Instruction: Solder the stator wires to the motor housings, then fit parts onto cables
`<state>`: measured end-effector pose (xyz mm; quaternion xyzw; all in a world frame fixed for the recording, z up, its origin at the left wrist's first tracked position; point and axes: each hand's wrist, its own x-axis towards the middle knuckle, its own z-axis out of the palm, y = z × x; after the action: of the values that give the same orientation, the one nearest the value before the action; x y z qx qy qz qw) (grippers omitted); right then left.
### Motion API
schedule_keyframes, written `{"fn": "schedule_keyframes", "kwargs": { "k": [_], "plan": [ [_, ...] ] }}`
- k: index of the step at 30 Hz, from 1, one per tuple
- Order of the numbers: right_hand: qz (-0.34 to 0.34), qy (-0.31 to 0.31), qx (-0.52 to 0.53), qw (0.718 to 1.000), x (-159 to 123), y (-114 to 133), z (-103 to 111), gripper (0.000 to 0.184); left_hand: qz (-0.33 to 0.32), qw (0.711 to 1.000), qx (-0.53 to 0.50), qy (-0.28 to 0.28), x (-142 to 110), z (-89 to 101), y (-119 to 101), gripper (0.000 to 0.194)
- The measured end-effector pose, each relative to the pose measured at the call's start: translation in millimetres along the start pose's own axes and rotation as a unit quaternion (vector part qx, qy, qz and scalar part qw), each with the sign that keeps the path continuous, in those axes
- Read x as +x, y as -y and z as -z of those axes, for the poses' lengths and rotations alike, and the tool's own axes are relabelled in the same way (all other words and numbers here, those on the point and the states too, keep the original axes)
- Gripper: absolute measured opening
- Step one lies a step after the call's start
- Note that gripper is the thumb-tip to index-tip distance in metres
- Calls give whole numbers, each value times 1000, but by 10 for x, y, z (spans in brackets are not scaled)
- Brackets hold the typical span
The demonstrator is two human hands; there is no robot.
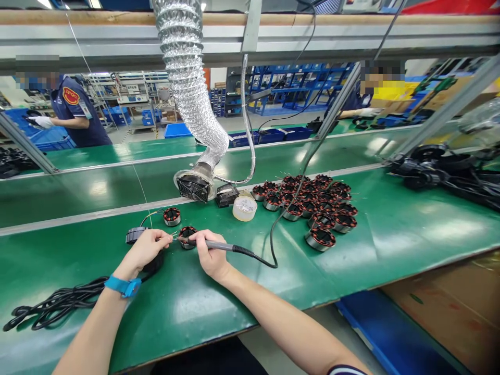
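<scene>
My right hand [211,255] grips a grey soldering iron [219,245], whose tip points left over a motor stator [188,237] with copper windings. My left hand [145,251], a blue wrist strap below it, pinches thin wires [174,236] at the stator's left side. Partly behind that hand is a grey round part [135,235], and a black part lies under the palm. Another stator [172,216] sits just beyond, with wires running left from it. Whether the iron's tip touches the wires is too small to tell.
Several stators [308,200] stand grouped at the right. A fume duct [193,182], a black block [227,195] and a round pale container [245,208] are ahead. The iron's cord [273,255] loops right. Coiled black cable [58,304] lies left. Two people work beyond the bench.
</scene>
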<state>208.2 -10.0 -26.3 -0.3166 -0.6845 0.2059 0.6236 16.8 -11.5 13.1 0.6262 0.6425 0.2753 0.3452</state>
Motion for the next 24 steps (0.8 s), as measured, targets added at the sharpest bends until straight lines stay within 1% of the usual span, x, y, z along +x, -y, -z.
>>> {"fn": "schedule_keyframes", "kwargs": {
  "k": [7,11,17,24],
  "plan": [
    [4,28,-10,1000,-6,-14,-35,31,0,1000,-7,-1,-11,4,-32,44],
    [-16,26,-11,999,-16,-31,-39,32,0,1000,-11,-1,-22,5,-60,44],
    [-23,29,-10,999,-12,-24,-43,32,-4,1000,-4,-3,-18,7,-54,45],
    [-87,30,59,994,-42,-52,-83,34,-3,1000,-3,-4,-11,4,-19,45]
  ]
}}
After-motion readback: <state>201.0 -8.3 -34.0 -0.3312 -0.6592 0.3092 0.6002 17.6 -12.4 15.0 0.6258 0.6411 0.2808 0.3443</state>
